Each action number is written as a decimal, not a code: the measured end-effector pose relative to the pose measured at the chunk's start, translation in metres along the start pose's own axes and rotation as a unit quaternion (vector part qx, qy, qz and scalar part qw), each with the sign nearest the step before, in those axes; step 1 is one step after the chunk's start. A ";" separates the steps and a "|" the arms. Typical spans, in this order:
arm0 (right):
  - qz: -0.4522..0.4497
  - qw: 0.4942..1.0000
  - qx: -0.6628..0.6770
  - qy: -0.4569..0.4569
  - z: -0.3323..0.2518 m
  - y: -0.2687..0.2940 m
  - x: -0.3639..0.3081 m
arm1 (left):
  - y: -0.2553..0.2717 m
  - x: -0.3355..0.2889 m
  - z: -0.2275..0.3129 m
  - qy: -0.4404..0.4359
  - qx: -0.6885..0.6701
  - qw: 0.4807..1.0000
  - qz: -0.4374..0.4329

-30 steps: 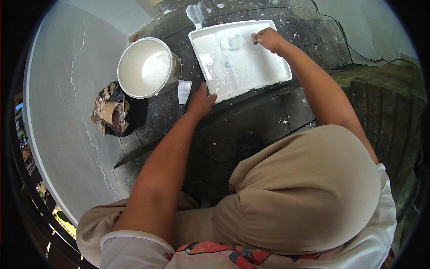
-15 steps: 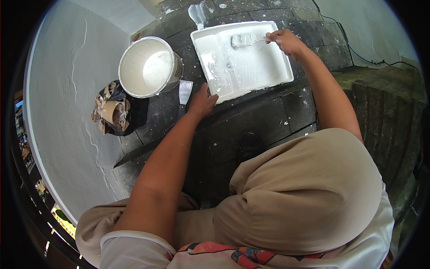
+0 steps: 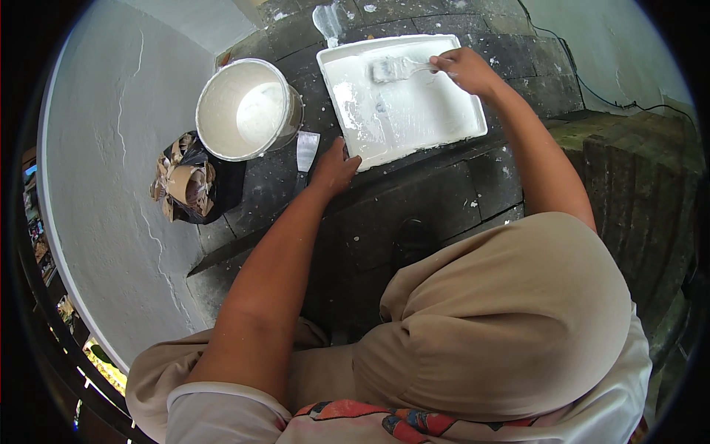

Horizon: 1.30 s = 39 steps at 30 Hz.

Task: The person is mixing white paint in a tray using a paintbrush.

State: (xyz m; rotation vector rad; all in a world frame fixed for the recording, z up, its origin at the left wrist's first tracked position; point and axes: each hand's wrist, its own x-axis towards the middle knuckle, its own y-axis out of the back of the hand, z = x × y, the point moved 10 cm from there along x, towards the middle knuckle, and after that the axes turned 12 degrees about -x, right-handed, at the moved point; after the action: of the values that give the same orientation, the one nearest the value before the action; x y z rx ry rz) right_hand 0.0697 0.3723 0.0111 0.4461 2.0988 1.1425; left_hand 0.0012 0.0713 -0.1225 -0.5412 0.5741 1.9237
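My right hand (image 3: 471, 72) is closed round the handle of a paintbrush (image 3: 390, 69), whose white-coated bristles lie in the far part of a white paint tray (image 3: 444, 111). White paint is spread over the tray's floor, with patchy streaks toward its left side. At the tray's near left corner my left hand (image 3: 336, 170) grips the rim, its fingertips partly hidden. Just left of that hand lies a putty knife (image 3: 308, 148) with a whitened blade; the forearm covers part of its dark handle.
A paint bucket (image 3: 213, 111) with white inside stands left of the tray. Near it sits a black plastic bag (image 3: 225, 185) with a brown cardboard tube (image 3: 180, 183). A clear, paint-smeared plastic piece (image 3: 325, 22) lies behind the tray. A cracked grey wall (image 3: 111, 170) rises at left.
The paintbrush and my right hand have shifted slightly to the left over the tray. The tray has slid a little to the right, with my left hand still at its corner.
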 end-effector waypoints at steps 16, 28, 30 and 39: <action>-0.011 0.995 -0.100 0.000 -0.040 -0.021 0.005 | -0.003 0.004 -0.006 -0.009 -0.039 0.999 -0.014; -0.043 0.992 -0.119 -0.026 -0.016 -0.040 -0.011 | -0.006 0.006 -0.006 -0.015 -0.042 0.999 -0.011; -0.043 0.992 -0.121 -0.015 -0.032 -0.051 -0.016 | -0.004 0.005 -0.005 -0.011 -0.028 0.999 -0.009; -0.039 0.998 -0.045 -0.031 -0.015 -0.016 -0.036 | -0.001 0.003 -0.002 -0.005 -0.006 1.000 -0.010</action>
State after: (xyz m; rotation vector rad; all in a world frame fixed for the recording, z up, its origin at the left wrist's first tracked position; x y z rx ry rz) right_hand 0.0843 0.3331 0.0181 0.3497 1.9855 1.1583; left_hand 0.0017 0.0725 -0.1258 -0.5423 0.5487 1.9116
